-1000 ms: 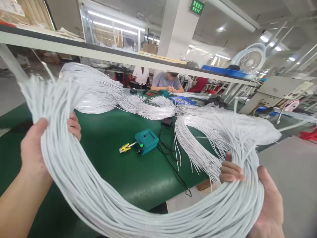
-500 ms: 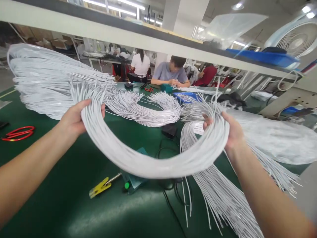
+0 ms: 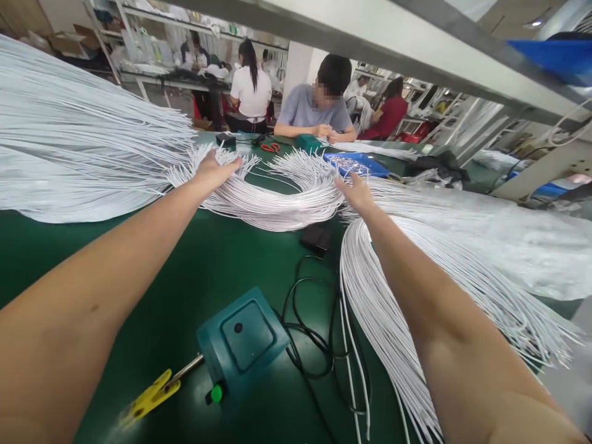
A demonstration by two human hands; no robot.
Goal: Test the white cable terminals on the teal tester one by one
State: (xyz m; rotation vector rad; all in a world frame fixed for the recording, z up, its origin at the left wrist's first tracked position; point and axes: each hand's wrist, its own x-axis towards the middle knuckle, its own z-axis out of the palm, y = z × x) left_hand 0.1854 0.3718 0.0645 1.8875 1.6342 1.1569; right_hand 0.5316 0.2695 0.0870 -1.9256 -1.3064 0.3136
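Observation:
A curved pile of white cables (image 3: 282,206) lies on the green table in the middle. My left hand (image 3: 217,168) rests at the pile's left end, fingers spread. At its right end is my right hand (image 3: 355,190), also with fingers apart, beside the blue tray of small parts (image 3: 354,165). Neither hand is wrapped round the cables. Another bent bundle of white cables (image 3: 383,302) lies at the right, partly under my right forearm. A large fan of white cables (image 3: 78,135) in clear plastic spreads at the left.
A teal box (image 3: 252,336) with a yellow clip (image 3: 152,398) sits near the front, black cords (image 3: 308,333) beside it. Red-handled scissors (image 3: 271,147) lie farther back. A person (image 3: 319,105) works across the table. A metal beam (image 3: 370,43) crosses above.
Both hands have moved forward and inward. The bundle they held between them now lies on the middle pile, released. The view has tilted down, showing the whole teal box.

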